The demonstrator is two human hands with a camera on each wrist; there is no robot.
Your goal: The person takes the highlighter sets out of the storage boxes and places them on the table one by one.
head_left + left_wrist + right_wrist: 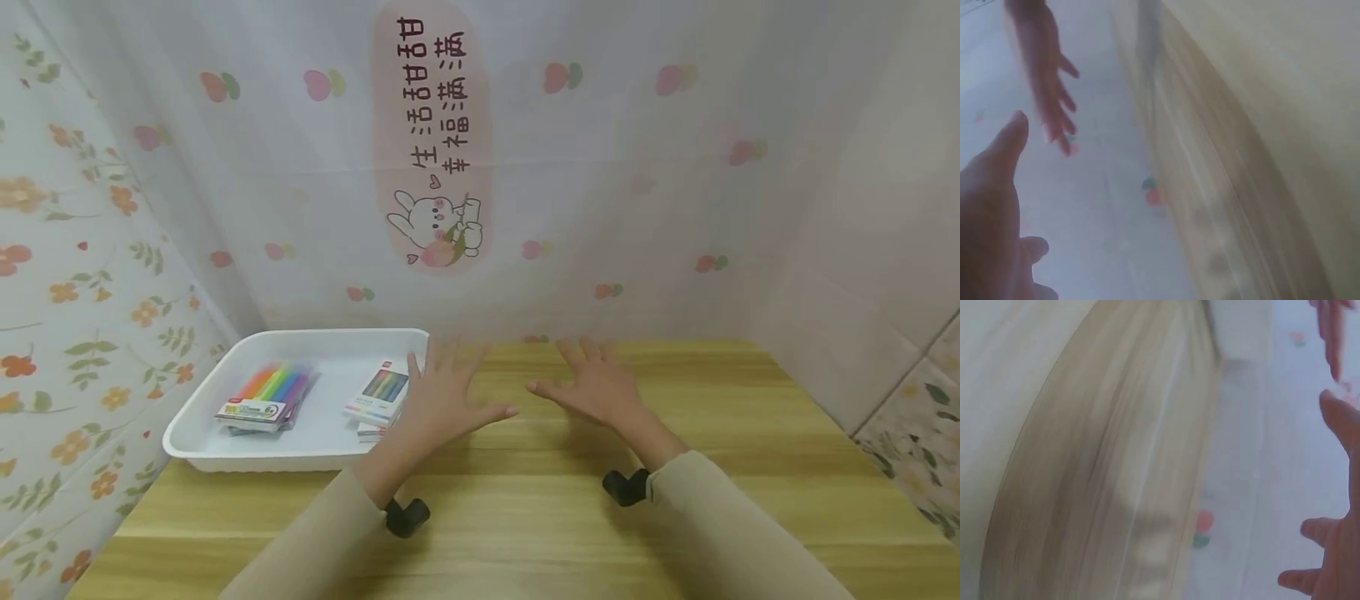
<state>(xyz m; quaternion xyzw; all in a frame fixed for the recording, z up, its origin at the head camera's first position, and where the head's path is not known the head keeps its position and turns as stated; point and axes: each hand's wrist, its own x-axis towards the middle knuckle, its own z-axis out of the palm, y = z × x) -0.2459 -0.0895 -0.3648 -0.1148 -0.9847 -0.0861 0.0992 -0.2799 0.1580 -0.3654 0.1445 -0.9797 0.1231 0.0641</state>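
Both hands hover over the wooden table with fingers spread, holding nothing. The left hand [442, 402] is nearest the white plastic tray [300, 462] and covers part of its right end in the head view. To the right, the right hand [600, 390] stands apart from it, thumb pointing inward. Inside the tray at left lies a clear pack of rainbow-coloured pens or sticks [273, 392]. A white box with a picture of coloured sticks [381, 393] rests at the tray's right, on top of another box [371, 433] that is mostly hidden.
The wood-grain table [525, 533] runs back to a white curtain [600, 192] with fruit prints and a rabbit drawing. A flowered curtain [90, 333] borders the left side. Below each wrist shows a black camera mount, one left [407, 518] and one right [625, 487].
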